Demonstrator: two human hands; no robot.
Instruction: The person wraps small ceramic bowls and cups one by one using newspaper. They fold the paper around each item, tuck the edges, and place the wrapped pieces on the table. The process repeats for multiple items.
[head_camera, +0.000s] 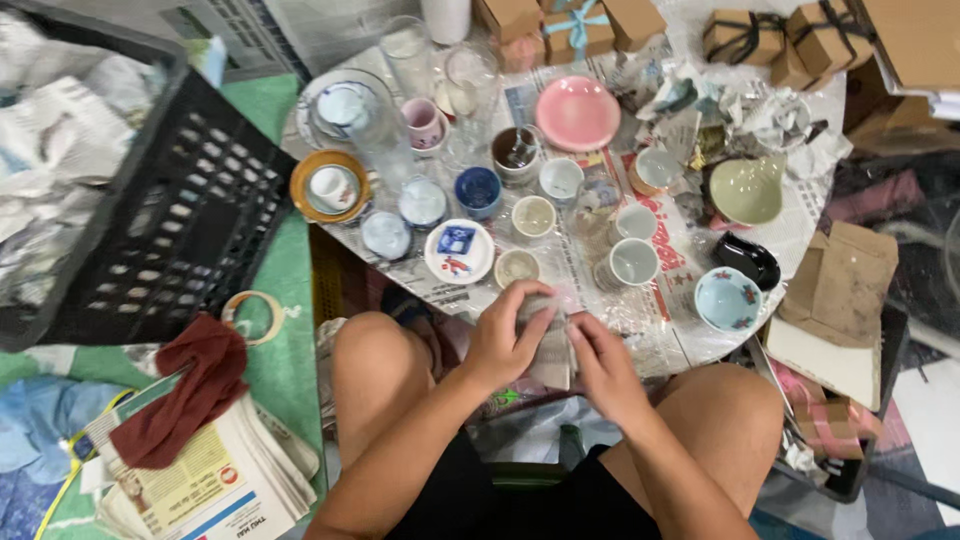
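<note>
both hands, left hand (503, 345) and right hand (600, 365), have fingers curled tight round a paper-wrapped bundle (548, 345), padding for breakables probably; cups at 12 o'clock

Newspaper-covered table (640, 330) bears cups (634, 262), bowls (577, 113), boxes (740, 37).

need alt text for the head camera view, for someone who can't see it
Seen from above, a seated person's left hand and right hand hold a paper-wrapped item over their knees. Ahead, a newspaper-covered table holds many small cups, bowls and glasses; a black plastic crate stands at left.
</note>
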